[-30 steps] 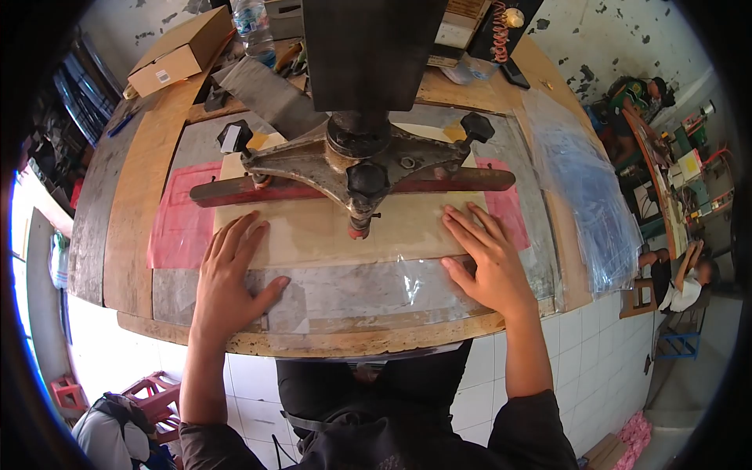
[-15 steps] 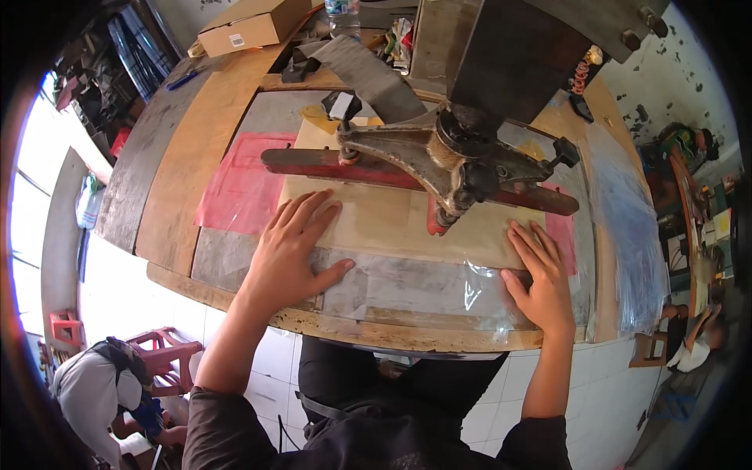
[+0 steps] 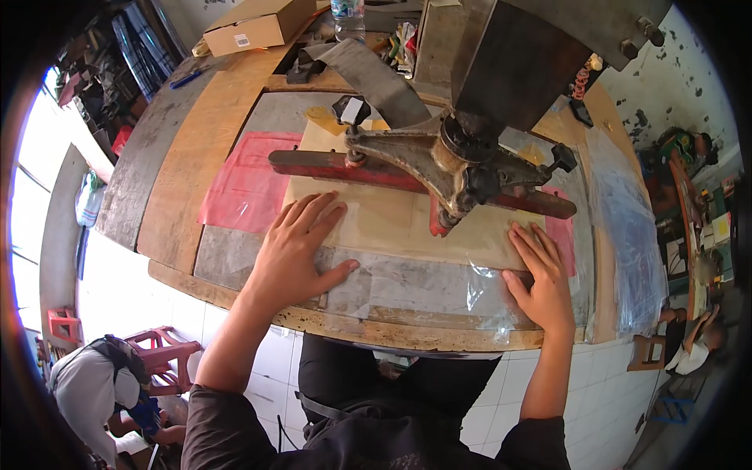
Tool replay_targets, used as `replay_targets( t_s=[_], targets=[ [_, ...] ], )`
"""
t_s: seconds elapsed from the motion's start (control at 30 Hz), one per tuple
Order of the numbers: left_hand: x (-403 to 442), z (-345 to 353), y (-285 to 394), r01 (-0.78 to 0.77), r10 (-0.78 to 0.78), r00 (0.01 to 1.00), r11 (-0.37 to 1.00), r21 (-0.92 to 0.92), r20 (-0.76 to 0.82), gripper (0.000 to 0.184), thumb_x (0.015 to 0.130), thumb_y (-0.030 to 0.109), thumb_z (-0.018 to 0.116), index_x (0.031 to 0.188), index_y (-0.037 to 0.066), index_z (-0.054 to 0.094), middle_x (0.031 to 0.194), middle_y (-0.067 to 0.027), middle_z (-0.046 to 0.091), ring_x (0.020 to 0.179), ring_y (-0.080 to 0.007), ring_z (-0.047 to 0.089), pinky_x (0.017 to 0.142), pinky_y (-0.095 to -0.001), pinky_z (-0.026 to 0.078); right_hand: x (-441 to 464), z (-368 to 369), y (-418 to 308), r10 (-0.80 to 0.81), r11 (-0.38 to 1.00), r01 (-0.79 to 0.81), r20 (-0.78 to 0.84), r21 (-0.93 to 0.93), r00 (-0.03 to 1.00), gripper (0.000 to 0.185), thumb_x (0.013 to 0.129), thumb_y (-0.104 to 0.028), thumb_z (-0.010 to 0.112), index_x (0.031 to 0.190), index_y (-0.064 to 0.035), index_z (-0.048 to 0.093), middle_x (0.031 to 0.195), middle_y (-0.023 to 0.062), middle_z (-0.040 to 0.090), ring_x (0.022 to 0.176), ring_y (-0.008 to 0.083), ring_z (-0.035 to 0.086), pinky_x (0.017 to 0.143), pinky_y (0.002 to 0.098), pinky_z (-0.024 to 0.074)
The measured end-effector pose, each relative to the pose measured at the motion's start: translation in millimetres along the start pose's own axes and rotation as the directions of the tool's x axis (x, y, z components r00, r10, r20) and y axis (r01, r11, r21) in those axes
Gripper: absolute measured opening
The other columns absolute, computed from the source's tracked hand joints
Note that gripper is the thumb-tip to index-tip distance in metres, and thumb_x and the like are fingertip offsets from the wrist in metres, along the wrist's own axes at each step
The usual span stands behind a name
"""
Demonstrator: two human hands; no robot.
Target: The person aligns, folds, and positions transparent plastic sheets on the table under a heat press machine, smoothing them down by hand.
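My left hand (image 3: 296, 251) lies flat with fingers apart on clear plastic sheeting (image 3: 415, 286), its fingertips over the left part of a cream sheet (image 3: 392, 223). My right hand (image 3: 540, 282) rests at the right end of the same sheeting, fingers spread, tips at the cream sheet's edge. Above the cream sheet stands a machine with a long red-sided metal bar (image 3: 384, 174), held by a cast bracket (image 3: 407, 142) with black knobs. Pink plastic (image 3: 251, 184) shows left of the cream sheet, and a smaller pink strip lies by my right fingers.
A stack of clear plastic (image 3: 627, 235) covers the table's right side. At the back are a cardboard box (image 3: 254, 30), a water bottle (image 3: 348, 17) and a grey strip (image 3: 376, 82). A blue pen (image 3: 186, 78) lies left. Other people sit lower left and at right.
Both hands stay almost in place on the sheeting. The view has shifted slightly, and the machine and table appear a little displaced with it.
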State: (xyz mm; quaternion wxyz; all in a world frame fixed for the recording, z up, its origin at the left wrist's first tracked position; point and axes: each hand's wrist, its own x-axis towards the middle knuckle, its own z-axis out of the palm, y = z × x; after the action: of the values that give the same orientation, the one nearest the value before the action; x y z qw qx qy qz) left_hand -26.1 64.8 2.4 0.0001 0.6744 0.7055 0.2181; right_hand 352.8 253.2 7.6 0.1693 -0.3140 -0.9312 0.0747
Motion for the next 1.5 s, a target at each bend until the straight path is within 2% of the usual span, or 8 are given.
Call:
replay_targets(
  t_s=[0.43,0.9,1.13,1.33,1.4,1.43,1.5],
  targets=[
    [-0.6,0.1,0.4,-0.002,0.002,1.000,1.000,0.001,-0.002,0.077,0.083,0.043,0.085,0.147,0.005,0.065,0.159,-0.0158,0.057,0.148,-0.0402,0.052,0.123,-0.0533,0.042,-0.2,-1.1,1.0,-0.012,1.000,0.012,-0.013,0.008,1.000,0.061,0.090,-0.023,0.081,0.146,-0.0017,0.067,0.158,0.0112,0.062,0.149,0.0414,0.052,0.125,0.0551,0.0384],
    [0.1,-2.3,8.8,-0.002,0.002,1.000,1.000,0.001,-0.013,0.075,0.082,0.038,0.086,0.145,0.005,0.065,0.157,-0.0170,0.059,0.147,-0.0411,0.053,0.121,-0.0541,0.044,-5.6,4.2,9.0,-0.009,1.000,0.009,-0.024,0.020,1.000,0.063,0.091,-0.027,0.082,0.149,-0.0061,0.066,0.159,0.0081,0.062,0.151,0.0400,0.050,0.124,0.0563,0.0388],
    [-5.2,0.9,3.5,-0.011,0.011,0.999,1.000,0.012,-0.041,0.074,0.083,0.036,0.087,0.146,0.006,0.065,0.157,-0.0181,0.059,0.145,-0.0410,0.055,0.119,-0.0538,0.046,-13.0,12.3,8.3,0.034,0.999,-0.032,-0.051,0.042,0.998,0.062,0.097,-0.032,0.079,0.152,-0.0069,0.064,0.161,0.0090,0.060,0.154,0.0410,0.047,0.128,0.0590,0.0345],
    [-14.9,-6.7,1.9,-0.039,0.036,0.998,0.997,-0.067,-0.054,0.062,0.088,0.028,0.083,0.143,0.004,0.066,0.155,-0.0188,0.061,0.143,-0.0412,0.057,0.118,-0.0531,0.048,-20.2,7.3,-4.9,0.043,0.999,-0.043,-0.103,0.006,0.994,0.056,0.098,-0.029,0.079,0.148,-0.0060,0.067,0.157,0.0092,0.063,0.153,0.0408,0.049,0.129,0.0594,0.0338],
    [-28.7,-10.0,2.5,0.041,-0.048,0.997,0.991,-0.124,-0.055,0.053,0.091,0.021,0.080,0.139,0.003,0.069,0.150,-0.0186,0.065,0.142,-0.0410,0.058,0.118,-0.0529,0.048,-26.4,6.6,-7.8,0.045,0.998,-0.049,-0.125,-0.034,0.991,0.053,0.098,-0.027,0.079,0.146,-0.0058,0.069,0.155,0.0089,0.065,0.151,0.0401,0.050,0.129,0.0590,0.0341],
    [-37.8,-8.9,2.2,0.035,-0.042,0.997,0.992,-0.124,-0.059,0.053,0.091,0.021,0.080,0.139,0.003,0.069,0.150,-0.0186,0.065,0.142,-0.0410,0.058,0.118,-0.0529,0.048,-34.8,10.3,-7.5,0.037,0.997,-0.048,-0.191,-0.055,0.981,0.050,0.097,-0.024,0.080,0.142,-0.0051,0.071,0.150,0.0089,0.068,0.148,0.0387,0.053,0.127,0.0572,0.0365],
    [-57.6,-3.8,2.6,0.037,-0.058,0.977,0.994,-0.106,-0.203,0.043,0.092,0.019,0.080,0.130,0.001,0.073,0.139,-0.0166,0.071,0.136,-0.0392,0.063,0.121,-0.0543,0.045,-49.2,15.0,-10.7,0.027,0.995,-0.049,-0.253,-0.081,0.967,0.046,0.096,-0.021,0.080,0.138,-0.0044,0.073,0.146,0.0089,0.071,0.144,0.0373,0.057,0.125,0.0554,0.0389]
  ],
)
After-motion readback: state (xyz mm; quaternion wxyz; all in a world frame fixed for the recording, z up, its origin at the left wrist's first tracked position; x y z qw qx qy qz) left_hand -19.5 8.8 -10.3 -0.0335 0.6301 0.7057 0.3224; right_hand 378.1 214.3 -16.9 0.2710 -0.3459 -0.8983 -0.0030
